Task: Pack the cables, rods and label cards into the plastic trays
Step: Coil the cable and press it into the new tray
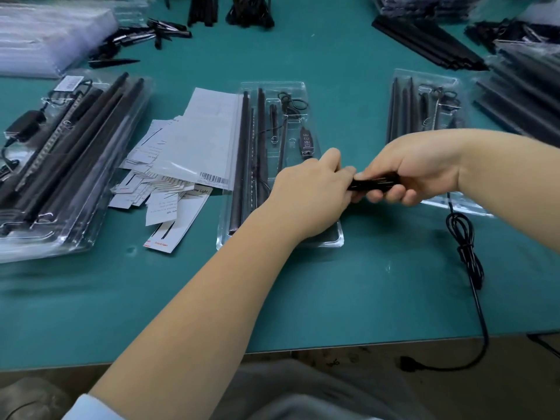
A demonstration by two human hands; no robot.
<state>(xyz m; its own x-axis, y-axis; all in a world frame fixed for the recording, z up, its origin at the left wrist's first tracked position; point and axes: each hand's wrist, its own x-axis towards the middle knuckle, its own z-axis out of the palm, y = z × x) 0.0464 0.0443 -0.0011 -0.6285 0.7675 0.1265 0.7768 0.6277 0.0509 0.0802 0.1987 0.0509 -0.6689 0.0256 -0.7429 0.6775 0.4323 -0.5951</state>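
Gripping one short black plastic bar (pixel 374 181) between both hands, left hand (pixel 309 192) pinching its end, right hand (pixel 415 168) curled round it, above clear plastic tray (pixel 339 237), thin black cable (pixel 463 247) trailing off teal table (pixel 333 298).

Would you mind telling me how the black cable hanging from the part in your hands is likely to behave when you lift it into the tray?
The black cable will probably be floppy: it droops off the table edge. Its tied middle should stay bundled, but the plug end may swing or drag. It looks light, held with the part in both hands.
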